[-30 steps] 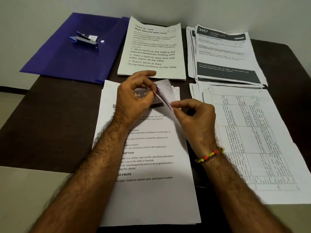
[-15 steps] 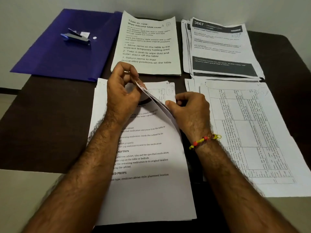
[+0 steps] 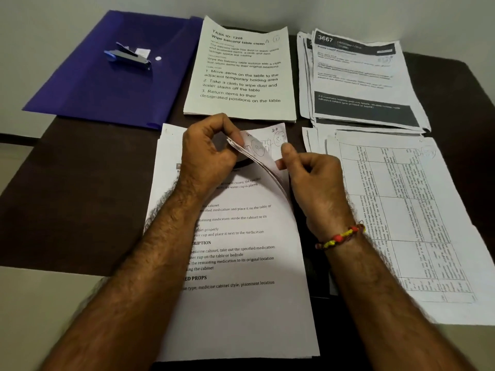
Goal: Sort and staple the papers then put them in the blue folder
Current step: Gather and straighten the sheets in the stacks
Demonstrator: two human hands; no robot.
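Head view: a dark table carries four paper stacks; the near stack lies under both forearms. The blue folder sits at far left with the stapler on it. The left hand pinches the stack's lifted top-right corner sheets; the right hand pinches their edge just beside.

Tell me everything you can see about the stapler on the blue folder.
The stapler is small, with a blue body and a silvery metal top arm. It lies on the blue folder at the far left of the table, near the folder's white snap button. Its arm looks slightly raised, hinged at the left end. A small white piece lies just behind it; what it is cannot be told. No hand touches the stapler.
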